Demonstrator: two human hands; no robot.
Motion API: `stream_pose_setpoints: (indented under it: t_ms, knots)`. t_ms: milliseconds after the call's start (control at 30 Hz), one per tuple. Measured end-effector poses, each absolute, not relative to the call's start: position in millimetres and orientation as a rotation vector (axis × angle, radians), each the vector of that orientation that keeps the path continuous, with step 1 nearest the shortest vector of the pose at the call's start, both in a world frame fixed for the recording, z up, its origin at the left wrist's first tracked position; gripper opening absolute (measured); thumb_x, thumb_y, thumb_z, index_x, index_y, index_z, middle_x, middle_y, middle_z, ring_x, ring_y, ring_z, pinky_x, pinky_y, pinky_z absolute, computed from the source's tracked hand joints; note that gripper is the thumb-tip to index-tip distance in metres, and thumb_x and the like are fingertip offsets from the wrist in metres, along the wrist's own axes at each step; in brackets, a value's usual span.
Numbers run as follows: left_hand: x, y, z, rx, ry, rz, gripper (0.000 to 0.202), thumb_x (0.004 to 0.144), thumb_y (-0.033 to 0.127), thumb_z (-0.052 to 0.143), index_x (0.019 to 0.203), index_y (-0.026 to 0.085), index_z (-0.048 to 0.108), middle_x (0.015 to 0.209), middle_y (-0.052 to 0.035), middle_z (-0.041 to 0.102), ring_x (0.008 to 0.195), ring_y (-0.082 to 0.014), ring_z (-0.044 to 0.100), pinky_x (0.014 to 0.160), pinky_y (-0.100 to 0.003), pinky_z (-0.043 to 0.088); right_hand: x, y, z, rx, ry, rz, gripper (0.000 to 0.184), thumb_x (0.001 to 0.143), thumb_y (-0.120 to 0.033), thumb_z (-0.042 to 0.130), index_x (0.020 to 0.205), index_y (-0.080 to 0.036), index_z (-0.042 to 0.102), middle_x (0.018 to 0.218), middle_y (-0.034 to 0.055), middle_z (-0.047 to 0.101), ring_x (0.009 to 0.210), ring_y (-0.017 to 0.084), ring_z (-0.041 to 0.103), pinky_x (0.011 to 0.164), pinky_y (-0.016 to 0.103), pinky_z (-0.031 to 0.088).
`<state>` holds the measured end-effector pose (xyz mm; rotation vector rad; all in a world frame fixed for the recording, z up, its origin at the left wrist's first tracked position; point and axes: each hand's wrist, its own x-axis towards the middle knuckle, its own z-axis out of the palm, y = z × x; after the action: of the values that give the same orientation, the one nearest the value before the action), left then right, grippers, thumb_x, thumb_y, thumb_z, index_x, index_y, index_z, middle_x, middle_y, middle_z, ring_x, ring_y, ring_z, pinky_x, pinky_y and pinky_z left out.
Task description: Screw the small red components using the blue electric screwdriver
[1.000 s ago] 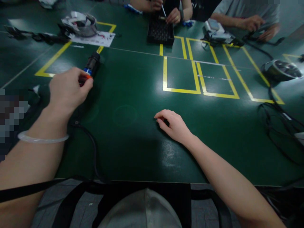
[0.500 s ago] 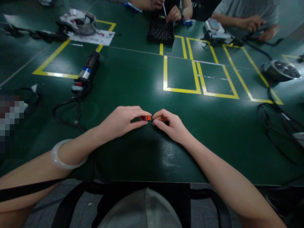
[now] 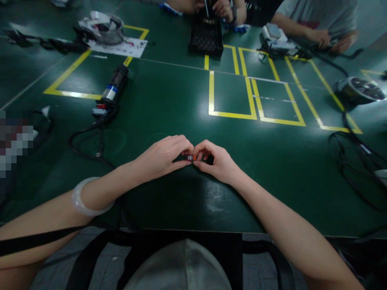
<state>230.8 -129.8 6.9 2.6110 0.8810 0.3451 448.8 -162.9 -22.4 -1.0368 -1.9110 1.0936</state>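
Note:
My left hand [image 3: 163,156] and my right hand [image 3: 216,161] meet fingertip to fingertip low over the green table [image 3: 169,104], just in front of me. Both pinch a small orange part [image 3: 190,157] between them. Little of the part shows past the fingers. A black cylindrical device with a blue and silver band [image 3: 112,89] lies at the left, a black cable [image 3: 86,139] running from its near end toward me.
Yellow tape boxes [image 3: 256,100] mark the table. Other people's hands work over a black tray [image 3: 206,38] at the far edge. A round metal part on a printed sheet [image 3: 104,32] sits far left; cables [image 3: 353,161] and a fan-like part [image 3: 358,89] lie right.
My left hand left the black cylinder, carried the orange part to the middle, and met my right hand. Both hands have since closed tighter on the part.

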Motion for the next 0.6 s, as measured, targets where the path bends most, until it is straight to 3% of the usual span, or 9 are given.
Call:
stream_pose_setpoints:
  t_ms: [167, 400, 500, 567, 600]
  knots:
    - [219.5, -117.6, 11.1, 2.638, 0.948, 0.346, 0.036, 0.094, 0.04, 0.059, 0.122, 0.019, 0.057, 0.106, -0.0075, 0.063, 0.097, -0.0213, 0.061, 0.085, -0.033, 0.046, 453.3, -159.9, -21.5, -1.12, -2.035, 0.925, 0.015, 0.083, -0.012, 0.062, 0.095, -0.02, 0.058, 0.093, 0.0016, 0.064, 0.083, 0.015, 0.06, 0.076, 0.029, 0.045]
    - [158.2, -75.0, 32.8, 2.628, 1.585, 0.481, 0.052, 0.101, 0.053, 0.042, 0.131, 0.013, 0.056, 0.126, -0.01, 0.057, 0.122, -0.0243, 0.05, 0.107, -0.037, 0.039, 457.1, -155.3, -21.2, -1.256, -2.174, 0.712, 0.014, 0.084, -0.013, 0.063, 0.095, -0.02, 0.059, 0.095, 0.0048, 0.066, 0.089, 0.02, 0.058, 0.08, 0.033, 0.042]
    - [113.8, -52.5, 20.6, 2.533, 2.03, 0.465, 0.068, 0.1, 0.063, 0.034, 0.149, 0.016, 0.04, 0.149, -0.0085, 0.041, 0.138, -0.0291, 0.033, 0.117, -0.042, 0.028, 456.6, -155.0, -22.3, -1.283, -2.231, 0.635, 0.012, 0.084, -0.014, 0.063, 0.094, -0.02, 0.059, 0.097, 0.0058, 0.065, 0.09, 0.022, 0.056, 0.081, 0.034, 0.041]
    - [84.0, -36.7, 6.9, 2.418, 2.274, 0.326, 0.079, 0.098, 0.07, 0.029, 0.153, 0.013, 0.029, 0.154, -0.01, 0.034, 0.137, -0.0314, 0.032, 0.113, -0.043, 0.032, 456.2, -155.1, -22.6, -1.296, -2.248, 0.613, 0.011, 0.084, -0.014, 0.063, 0.093, -0.02, 0.059, 0.095, 0.0059, 0.065, 0.089, 0.022, 0.055, 0.08, 0.033, 0.04]
    - [70.6, -29.0, 0.0, 2.378, 2.325, 0.221, 0.083, 0.096, 0.073, 0.026, 0.15, 0.011, 0.032, 0.15, -0.0111, 0.038, 0.131, -0.0308, 0.037, 0.107, -0.042, 0.036, 456.1, -155.3, -22.6, -1.301, -2.249, 0.611, 0.011, 0.084, -0.014, 0.063, 0.093, -0.02, 0.059, 0.095, 0.0058, 0.065, 0.089, 0.022, 0.055, 0.079, 0.033, 0.04]
